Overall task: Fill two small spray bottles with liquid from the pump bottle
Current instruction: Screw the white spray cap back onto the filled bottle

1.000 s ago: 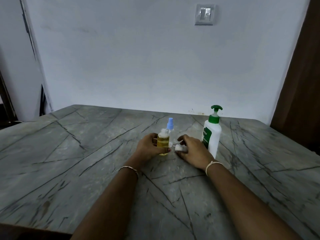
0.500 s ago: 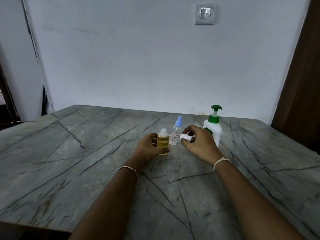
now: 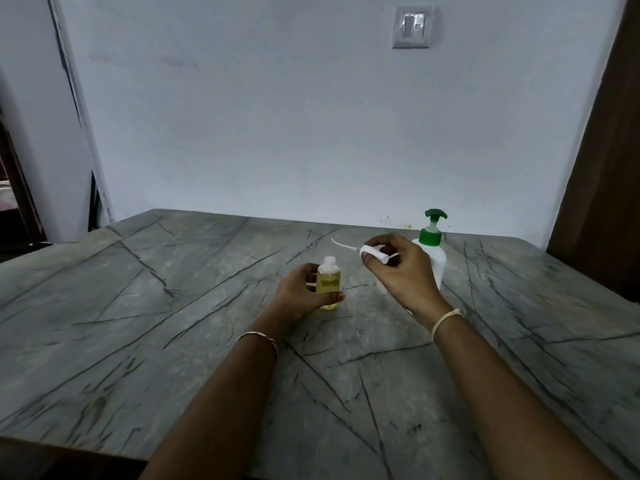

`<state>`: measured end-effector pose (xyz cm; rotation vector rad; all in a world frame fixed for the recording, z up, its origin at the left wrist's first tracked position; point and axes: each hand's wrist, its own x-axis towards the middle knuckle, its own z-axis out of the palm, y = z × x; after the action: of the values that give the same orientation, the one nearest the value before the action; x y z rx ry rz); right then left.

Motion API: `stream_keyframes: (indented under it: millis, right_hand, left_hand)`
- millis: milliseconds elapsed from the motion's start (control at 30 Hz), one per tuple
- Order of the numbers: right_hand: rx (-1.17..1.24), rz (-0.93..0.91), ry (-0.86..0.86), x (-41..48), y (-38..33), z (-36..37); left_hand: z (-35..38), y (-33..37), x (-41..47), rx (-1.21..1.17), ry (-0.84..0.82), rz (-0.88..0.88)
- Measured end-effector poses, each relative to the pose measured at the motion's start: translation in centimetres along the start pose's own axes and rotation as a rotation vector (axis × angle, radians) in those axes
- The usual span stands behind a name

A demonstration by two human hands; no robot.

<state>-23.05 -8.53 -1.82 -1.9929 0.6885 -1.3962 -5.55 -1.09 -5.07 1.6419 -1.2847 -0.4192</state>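
Note:
My left hand (image 3: 298, 292) grips a small clear bottle (image 3: 328, 282) of yellow liquid that stands on the table with its neck uncapped. To its right and a little higher, my right hand (image 3: 405, 271) pinches a white spray head (image 3: 372, 252), whose thin dip tube (image 3: 341, 244) points left in the air. The white pump bottle (image 3: 437, 261) with a green pump stands upright just behind my right hand. No second spray bottle shows in this frame.
The grey veined stone table (image 3: 138, 306) reaches back to a white wall with a light switch (image 3: 412, 26). A dark brown panel (image 3: 602, 168) borders the right side. The table's near edge runs along the bottom left.
My right hand has risen up and to the right with the white spray head, clear of the yellow bottle. The blue-capped small bottle seen earlier is no longer in sight. My left hand stayed put.

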Motion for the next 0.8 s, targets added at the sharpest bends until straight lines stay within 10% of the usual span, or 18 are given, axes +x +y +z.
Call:
stream_keyframes:
  millis: [800]
  right_hand:
    - [-0.190, -0.157, 0.133, 0.2, -1.2, 0.6]
  left_hand:
    - [0.6, 0.5, 0.0, -0.119, -0.123, 0.052]
